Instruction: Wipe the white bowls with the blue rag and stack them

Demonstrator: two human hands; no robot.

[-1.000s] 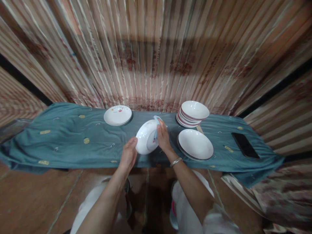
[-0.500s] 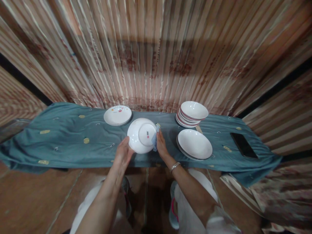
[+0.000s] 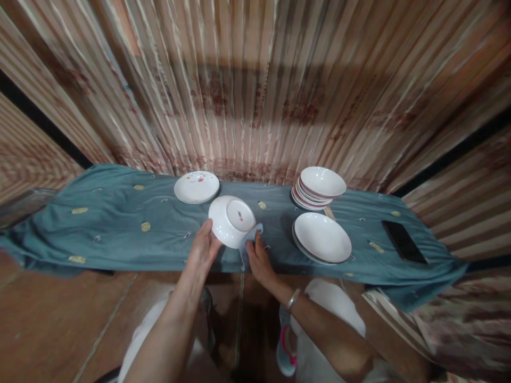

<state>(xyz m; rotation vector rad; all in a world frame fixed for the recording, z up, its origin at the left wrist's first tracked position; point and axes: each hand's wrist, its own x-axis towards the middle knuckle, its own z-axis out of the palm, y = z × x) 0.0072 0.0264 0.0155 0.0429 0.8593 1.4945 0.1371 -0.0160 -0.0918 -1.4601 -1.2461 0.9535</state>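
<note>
My left hand [image 3: 204,246] grips the rim of a white bowl [image 3: 223,223] at its lower left. The bowl is tilted in the air above the table, its underside and foot ring facing me, with a small red and dark mark on the base. Closed on a light blue cloth [image 3: 248,242], my right hand [image 3: 260,259] presses it to the bowl's lower right edge. The bowl's inside is hidden from me.
A teal cloth [image 3: 120,234] covers the narrow table. Floral plates [image 3: 196,189] lie at the back left. Stacked red-rimmed bowls [image 3: 322,182] stand at the back right, behind a stack of white plates [image 3: 322,238]. A black phone [image 3: 404,242] rests far right. Curtains [image 3: 247,106] hang behind.
My right hand and the blue cloth have slid down along the bowl's edge, from its right side to the lower right. The bowl has tilted a little more. The view has shifted slightly.
</note>
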